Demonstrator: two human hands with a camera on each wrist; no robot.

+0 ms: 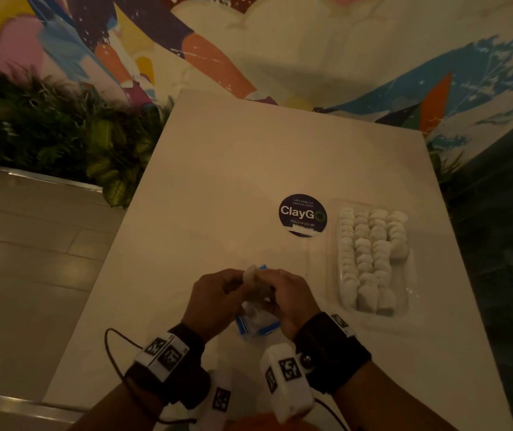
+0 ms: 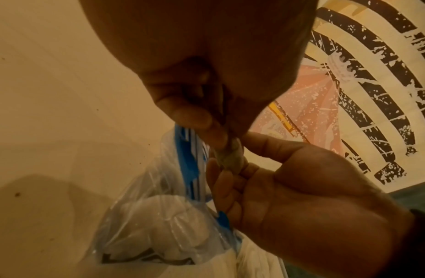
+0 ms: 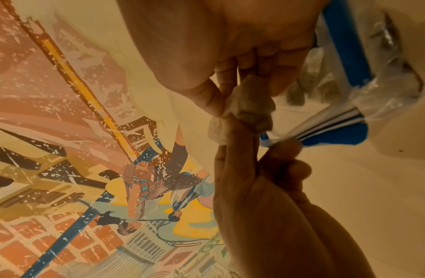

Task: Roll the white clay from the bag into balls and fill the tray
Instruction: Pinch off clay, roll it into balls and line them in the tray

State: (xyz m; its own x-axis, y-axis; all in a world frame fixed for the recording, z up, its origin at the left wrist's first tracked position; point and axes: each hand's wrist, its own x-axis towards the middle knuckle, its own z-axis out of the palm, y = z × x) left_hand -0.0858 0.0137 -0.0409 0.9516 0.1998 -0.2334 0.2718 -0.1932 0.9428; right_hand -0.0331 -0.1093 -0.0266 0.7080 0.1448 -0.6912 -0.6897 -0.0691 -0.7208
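Both hands meet above the table's near edge and pinch one small lump of white clay (image 1: pixel 252 276) between their fingertips. My left hand (image 1: pixel 217 298) grips it from the left, my right hand (image 1: pixel 289 298) from the right. The left wrist view shows the lump (image 2: pixel 229 156) squeezed between the fingers of the left hand (image 2: pixel 206 56) and the right hand (image 2: pixel 302 197). Beneath them lies the clear bag (image 1: pixel 259 326) with a blue zip, more white clay inside (image 2: pixel 159 216). The clear tray (image 1: pixel 415 293) at the right holds several rows of white clay balls (image 1: pixel 370 253).
The white table (image 1: pixel 233 181) carries a round dark "ClayGo" sticker (image 1: pixel 302 214) left of the tray. Green plants (image 1: pixel 47 135) and a tiled floor lie beyond the table's left edge. A painted wall stands behind it.
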